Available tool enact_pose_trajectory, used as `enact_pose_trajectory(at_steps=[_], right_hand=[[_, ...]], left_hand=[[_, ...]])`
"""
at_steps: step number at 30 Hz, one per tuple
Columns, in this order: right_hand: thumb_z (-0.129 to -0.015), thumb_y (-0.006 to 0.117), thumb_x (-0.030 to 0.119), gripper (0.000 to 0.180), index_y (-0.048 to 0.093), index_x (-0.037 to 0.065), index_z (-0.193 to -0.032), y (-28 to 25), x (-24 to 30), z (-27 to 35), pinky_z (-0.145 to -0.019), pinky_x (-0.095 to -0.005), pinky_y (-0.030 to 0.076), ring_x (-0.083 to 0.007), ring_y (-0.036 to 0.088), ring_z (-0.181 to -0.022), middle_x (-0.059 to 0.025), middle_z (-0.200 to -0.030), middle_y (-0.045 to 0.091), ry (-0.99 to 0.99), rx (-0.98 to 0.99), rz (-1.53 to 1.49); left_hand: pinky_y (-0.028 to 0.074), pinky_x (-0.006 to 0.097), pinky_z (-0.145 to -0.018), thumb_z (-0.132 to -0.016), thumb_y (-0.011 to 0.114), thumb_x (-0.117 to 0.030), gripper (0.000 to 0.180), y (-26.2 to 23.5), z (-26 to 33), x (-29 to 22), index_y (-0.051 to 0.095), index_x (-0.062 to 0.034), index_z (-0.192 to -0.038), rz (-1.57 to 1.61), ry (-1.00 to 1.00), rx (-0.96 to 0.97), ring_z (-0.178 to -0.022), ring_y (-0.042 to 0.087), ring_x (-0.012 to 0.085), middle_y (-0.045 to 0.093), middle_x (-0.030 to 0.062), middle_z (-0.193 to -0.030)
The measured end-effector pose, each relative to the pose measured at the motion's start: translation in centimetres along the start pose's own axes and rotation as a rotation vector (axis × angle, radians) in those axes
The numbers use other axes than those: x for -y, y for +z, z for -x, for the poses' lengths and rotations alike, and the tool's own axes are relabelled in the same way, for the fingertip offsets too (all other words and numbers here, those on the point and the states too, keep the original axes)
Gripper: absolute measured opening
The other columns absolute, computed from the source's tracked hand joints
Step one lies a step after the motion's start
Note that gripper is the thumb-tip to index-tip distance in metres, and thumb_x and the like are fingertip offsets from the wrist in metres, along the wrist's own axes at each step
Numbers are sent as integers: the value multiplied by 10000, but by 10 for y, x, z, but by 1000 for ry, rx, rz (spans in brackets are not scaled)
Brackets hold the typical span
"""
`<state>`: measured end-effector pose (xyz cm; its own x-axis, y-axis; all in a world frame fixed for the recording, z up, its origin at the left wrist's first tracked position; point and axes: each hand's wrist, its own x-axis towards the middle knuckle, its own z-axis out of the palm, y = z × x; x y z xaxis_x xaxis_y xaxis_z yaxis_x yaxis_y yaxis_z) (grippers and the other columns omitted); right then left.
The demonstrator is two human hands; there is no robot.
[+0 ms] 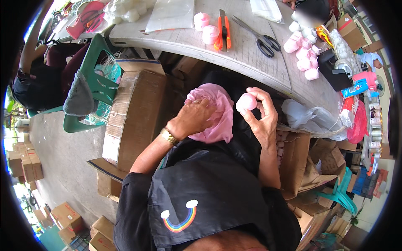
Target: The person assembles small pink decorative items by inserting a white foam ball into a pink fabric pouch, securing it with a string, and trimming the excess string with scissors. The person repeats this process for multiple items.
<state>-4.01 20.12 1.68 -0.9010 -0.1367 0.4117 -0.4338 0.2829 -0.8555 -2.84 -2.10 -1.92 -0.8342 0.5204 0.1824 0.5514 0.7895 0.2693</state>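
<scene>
A bunched pink cloth (220,125) lies over my lap, close to the table's near edge. My left hand (193,119), with a gold watch at the wrist, has its fingers bent into the folds, closed on the fabric; the fingertips are partly hidden. To the right of the cloth and above my lap, my right hand (263,115) pinches a small, smooth pink ball-shaped piece (247,101) between thumb and fingers. On the table, two similar pink pieces (210,34) sit beside an orange box cutter (224,31). Black-handled scissors (264,44) lie to their right.
A cluster of pink pieces (305,54) rests at the right of the grey table (167,39). An open cardboard box (134,113) stands left of my legs, near a green plastic chair (94,75) and a seated person (35,79). Another open box (295,167) is at my right.
</scene>
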Motion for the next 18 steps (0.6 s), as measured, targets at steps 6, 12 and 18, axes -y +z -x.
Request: enact_pose_trajectory(at_steps=[6, 12, 18], right_hand=[[-715, 802, 154, 387, 634, 46, -1046, 8, 5, -5, -810, -332, 516, -252, 586, -1089, -140, -1212, 566, -7, -13, -1], [-773, 782, 299, 480, 615, -27, -1083, 20, 14, -8, -951, -397, 453, -301, 538, -1144, -183, -1274, 518, -121, 239, 143], [-862, 667, 36, 257, 654, 14, -1118, -66, -5, 24, -807, -270, 515, -114, 634, -861, -53, -904, 688, 122, -266, 300]], left_hand=[[525, 393, -852, -781, 752, -181, 673, -40, -11, -17, 449, -79, -1374, 559, -117, -136, -999, 631, 319, 596, 166, -1173], [477, 398, -957, -758, 768, -125, 704, -18, -24, -34, 428, -108, -1374, 922, -220, -214, -1150, 591, 327, 594, 162, -1229], [509, 340, -855, -771, 759, -107, 425, 3, 0, -21, 606, -92, -1168, 798, -301, -213, -969, 663, 252, 673, 151, -1039]])
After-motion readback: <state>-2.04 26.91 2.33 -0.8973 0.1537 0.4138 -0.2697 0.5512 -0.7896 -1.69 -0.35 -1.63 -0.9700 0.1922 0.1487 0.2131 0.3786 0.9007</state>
